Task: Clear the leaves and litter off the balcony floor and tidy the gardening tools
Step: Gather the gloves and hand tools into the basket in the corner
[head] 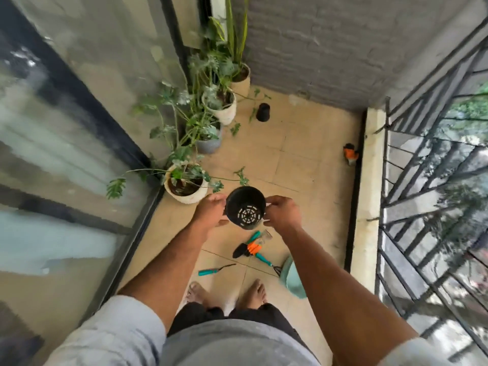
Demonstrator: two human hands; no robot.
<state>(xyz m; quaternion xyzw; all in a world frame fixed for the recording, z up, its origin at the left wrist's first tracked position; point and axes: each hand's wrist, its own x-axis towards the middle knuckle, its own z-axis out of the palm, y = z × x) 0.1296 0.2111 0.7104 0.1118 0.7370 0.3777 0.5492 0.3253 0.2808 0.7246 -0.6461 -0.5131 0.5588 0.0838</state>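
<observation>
I hold an empty black plastic pot (245, 207) in front of me, its slotted bottom showing through the open mouth. My left hand (210, 213) grips its left side and my right hand (282, 213) grips its right side. On the tiles below lie gardening tools: a black trowel with an orange handle (244, 250), a teal-handled rake (265, 260) and a teal-handled weeder (215, 269). A second black pot (263, 112) lies tipped over on the floor far ahead. Loose green leaves (235, 129) lie near the planters.
A row of potted plants (186, 186) lines the glass door on the left. A metal railing (422, 194) and low ledge close the right side. An orange and grey object (350, 154) sits by the ledge. A pale green dustpan-like object (293, 278) lies by my right foot.
</observation>
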